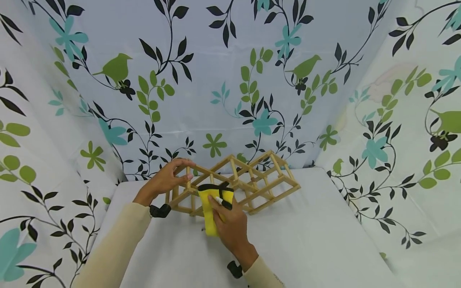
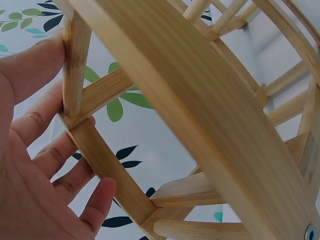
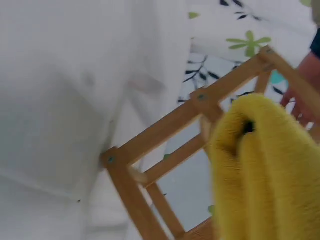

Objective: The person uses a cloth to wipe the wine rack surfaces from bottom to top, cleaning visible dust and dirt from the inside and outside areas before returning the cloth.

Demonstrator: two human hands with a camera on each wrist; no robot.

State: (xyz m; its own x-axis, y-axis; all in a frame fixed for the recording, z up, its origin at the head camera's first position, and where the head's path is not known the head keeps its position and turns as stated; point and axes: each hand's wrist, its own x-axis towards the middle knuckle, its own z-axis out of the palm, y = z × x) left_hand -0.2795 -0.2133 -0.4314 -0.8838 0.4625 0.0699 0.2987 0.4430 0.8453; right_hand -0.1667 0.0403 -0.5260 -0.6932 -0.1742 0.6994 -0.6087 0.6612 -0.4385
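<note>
Clamping wooden rack (image 2: 200, 90) end: left fingers (image 2: 55, 154) | right fingers (image 1: 217, 207): clamped on yellow cloth (image 3: 280, 165) (rack behind)

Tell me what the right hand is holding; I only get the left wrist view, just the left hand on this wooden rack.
Observer: The right hand grips a yellow cloth.

Operator: Plain yellow all over, or is there a marking I should know about?

Observer: Not plain: the head view shows a black band along its upper edge.

Operator: Good. And does the rack end about where the right hand is?

Observer: No. In the head view the wooden rack runs on to the right, well past the right hand.
</note>
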